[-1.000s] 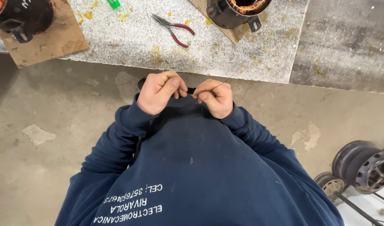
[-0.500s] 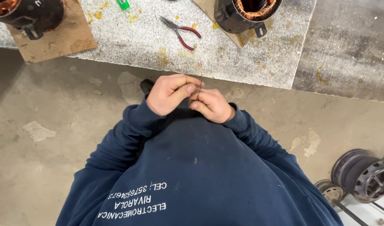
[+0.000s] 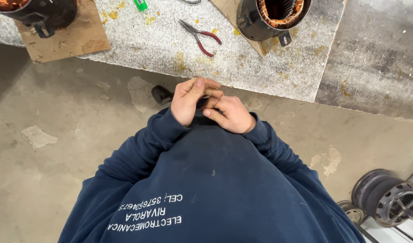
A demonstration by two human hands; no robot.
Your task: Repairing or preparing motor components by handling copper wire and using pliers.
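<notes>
My left hand (image 3: 189, 100) and my right hand (image 3: 230, 114) meet in front of my chest, just below the edge of the speckled stone bench (image 3: 161, 47). Their fingers pinch a thin dark wire (image 3: 218, 99) between them; only a short curved bit of it shows. Both arms are in dark blue sleeves. Red-handled pliers (image 3: 201, 35) lie on the bench just beyond my hands.
A black motor stator (image 3: 271, 15) with copper windings sits on a wooden board at the bench's right. Another stator (image 3: 37, 13) rests on a board (image 3: 78, 38) at the left. A green object (image 3: 140, 5) lies at the top. Metal wheels (image 3: 386, 198) stand on the concrete floor, lower right.
My hands have closed together and shifted slightly right, with the left fingers now laid over the right. The view has tilted, bringing the bench lower in the frame.
</notes>
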